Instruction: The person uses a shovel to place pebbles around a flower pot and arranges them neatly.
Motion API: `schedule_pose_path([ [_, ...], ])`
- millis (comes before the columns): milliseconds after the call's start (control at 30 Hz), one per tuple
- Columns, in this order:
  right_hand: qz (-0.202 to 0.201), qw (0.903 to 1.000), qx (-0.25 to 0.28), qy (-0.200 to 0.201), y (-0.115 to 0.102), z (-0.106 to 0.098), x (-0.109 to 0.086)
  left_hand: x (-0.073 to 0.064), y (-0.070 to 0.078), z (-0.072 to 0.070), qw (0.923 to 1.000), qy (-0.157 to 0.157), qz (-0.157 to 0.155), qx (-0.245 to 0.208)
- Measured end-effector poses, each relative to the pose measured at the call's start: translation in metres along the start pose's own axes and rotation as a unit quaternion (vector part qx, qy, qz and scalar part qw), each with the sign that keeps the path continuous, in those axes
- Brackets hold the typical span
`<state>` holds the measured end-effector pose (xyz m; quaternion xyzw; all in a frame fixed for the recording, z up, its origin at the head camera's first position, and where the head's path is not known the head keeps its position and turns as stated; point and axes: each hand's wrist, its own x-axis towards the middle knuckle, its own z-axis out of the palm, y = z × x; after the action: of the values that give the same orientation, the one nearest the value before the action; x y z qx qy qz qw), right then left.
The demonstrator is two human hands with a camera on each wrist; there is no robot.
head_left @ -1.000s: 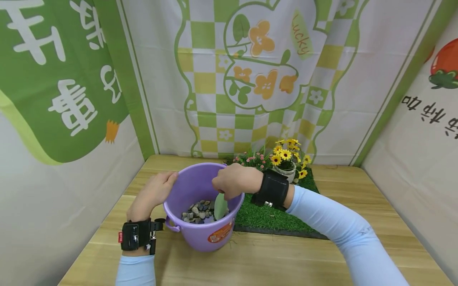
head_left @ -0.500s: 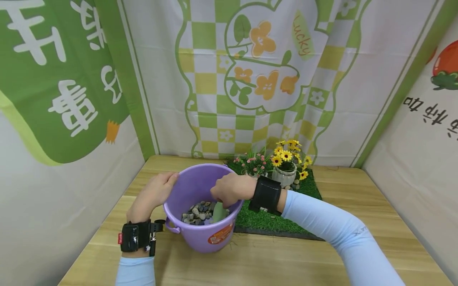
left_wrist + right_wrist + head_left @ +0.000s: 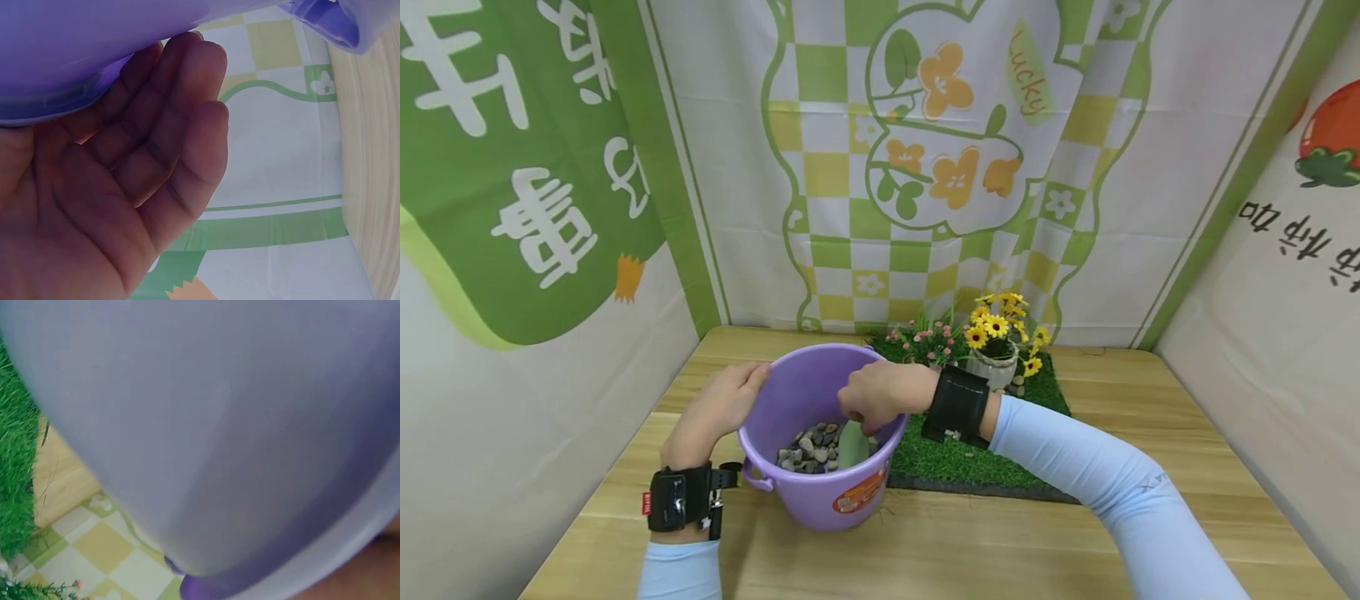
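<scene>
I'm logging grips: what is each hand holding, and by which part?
Left hand: purple bucket, by its rim. Right hand: green tool, by its upper end.

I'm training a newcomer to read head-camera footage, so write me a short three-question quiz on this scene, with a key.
1. Multiple choice: what lies inside the purple bucket?
A) Fruit
B) Stones
C) Coins

2. True or false: the left hand holds the purple bucket at its rim, and the right hand holds a green tool inside it.

3. Fill in the blank: in the head view, the yellow flowers stand to the ____ of the pink flowers.

Key:
1. B
2. True
3. right
</scene>
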<state>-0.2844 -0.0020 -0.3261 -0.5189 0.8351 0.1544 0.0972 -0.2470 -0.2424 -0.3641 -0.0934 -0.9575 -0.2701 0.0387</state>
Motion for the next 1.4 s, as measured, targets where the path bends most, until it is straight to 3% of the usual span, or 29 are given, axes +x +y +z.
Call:
schedule_pose_path([
  [367,-0.068,0.9960,-0.035,0.047,0.015,0.003,0.003,-0.001,0.001,-0.004,0.9999,0.008,0.005,0.009],
  [567,-0.079,0.9950,-0.027,0.055,0.020,0.007,0.006,0.000,0.002,-0.004,0.9999,0.007,0.009,0.013],
  [833,-0.082,0.9965,0.014,0.009,0.018,0.011,0.013,0.000,0.004,-0.003,0.9999,0.004,-0.009,0.011],
  [1100,-0.066,0.9953,0.065,-0.027,0.010,0.011,0.016,0.003,0.006,-0.002,0.9998,0.003,-0.004,0.018],
  [1267,-0.053,0.9968,0.045,-0.040,0.009,0.012,0.019,0.004,0.007,-0.002,0.9998,0.009,-0.006,0.015],
  [1400,-0.067,0.9962,0.038,-0.041,0.010,0.014,0.020,0.003,0.008,0.001,0.9997,0.007,-0.018,0.018],
])
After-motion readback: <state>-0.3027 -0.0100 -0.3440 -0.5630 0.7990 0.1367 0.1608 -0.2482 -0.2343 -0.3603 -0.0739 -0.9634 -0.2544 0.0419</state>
